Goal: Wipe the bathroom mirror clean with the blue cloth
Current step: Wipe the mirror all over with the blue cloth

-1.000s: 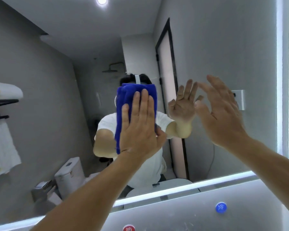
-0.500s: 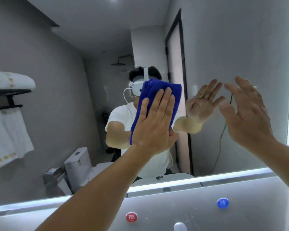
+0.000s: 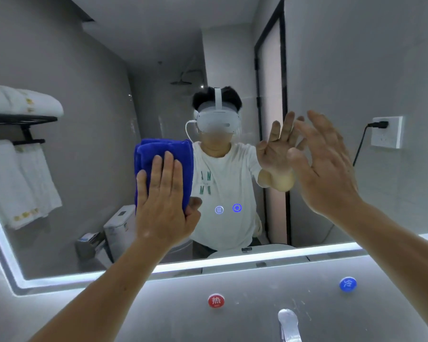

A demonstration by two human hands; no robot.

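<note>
Two bare forearms come in from the lower edge of the frame, one from the lower left and one from the right. At the bottom centre the chrome faucet spout [image 3: 288, 322] pokes up, and on the grey wall panel behind it sit a red knob [image 3: 216, 300] left of centre and a blue knob [image 3: 348, 284] to the lower right. Farther out, the left hand [image 3: 163, 201] lies flat at mid-frame, its four fingers straight and close together, pressing the blue cloth [image 3: 158, 150] against the glass, with the thumb tucked at the cloth's lower right edge. The cloth is folded into a thick pad that sticks out above the fingertips, left of centre on the mirror [image 3: 97, 70]. The right hand [image 3: 324, 166] is raised at centre right with its fingers spread wide and holding nothing; whether it touches the glass cannot be told, though its reflection sits just to its left. A lit strip runs along the mirror's lower and left edges, and two small glowing touch icons [image 3: 219, 209] show on the glass between the hands. In the reflection stand a person in a white shirt and white headset, white towels [image 3: 25, 178] on a black rack at the left, a toilet [image 3: 120, 225] below the cloth, a dark-framed door [image 3: 272, 119], and a wall socket [image 3: 386, 132] with a plug at the right.
</note>
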